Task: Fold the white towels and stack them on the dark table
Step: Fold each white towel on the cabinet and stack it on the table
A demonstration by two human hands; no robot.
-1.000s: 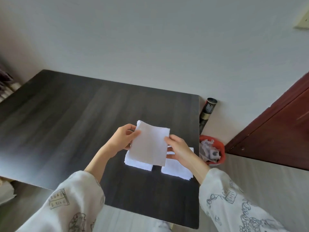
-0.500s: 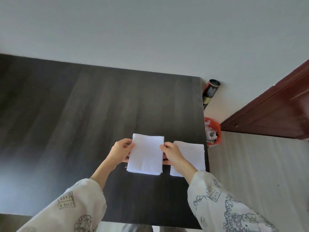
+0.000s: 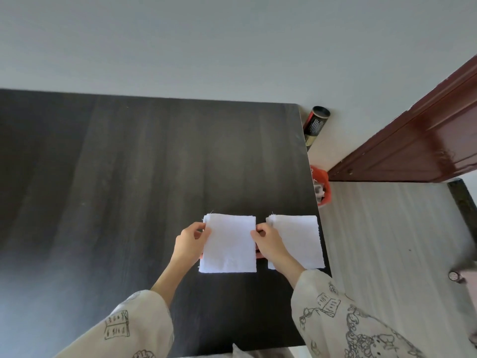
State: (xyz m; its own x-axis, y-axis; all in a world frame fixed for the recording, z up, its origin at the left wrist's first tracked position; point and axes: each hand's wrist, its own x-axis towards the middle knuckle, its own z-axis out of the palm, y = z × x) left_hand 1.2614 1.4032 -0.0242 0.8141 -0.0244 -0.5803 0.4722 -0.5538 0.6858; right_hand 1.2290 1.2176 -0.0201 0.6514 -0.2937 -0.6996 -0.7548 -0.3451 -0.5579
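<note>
A folded white towel [image 3: 228,244] lies flat on the dark table [image 3: 129,177], on top of a stack of white towels whose edges show beneath it. My left hand [image 3: 189,244] pinches its left edge and my right hand [image 3: 268,241] pinches its right edge. A second folded white towel [image 3: 296,241] lies just to the right, close to the table's right edge, partly hidden by my right wrist.
Past the table's right edge, on the floor, stand a red bin [image 3: 321,187] with crumpled paper and a black cylinder [image 3: 315,125] leaning on the wall. A dark red wooden door [image 3: 413,140] runs along the right.
Both hands have brought the folded towel down from the air onto the left stack. The view has tilted down and to the right.
</note>
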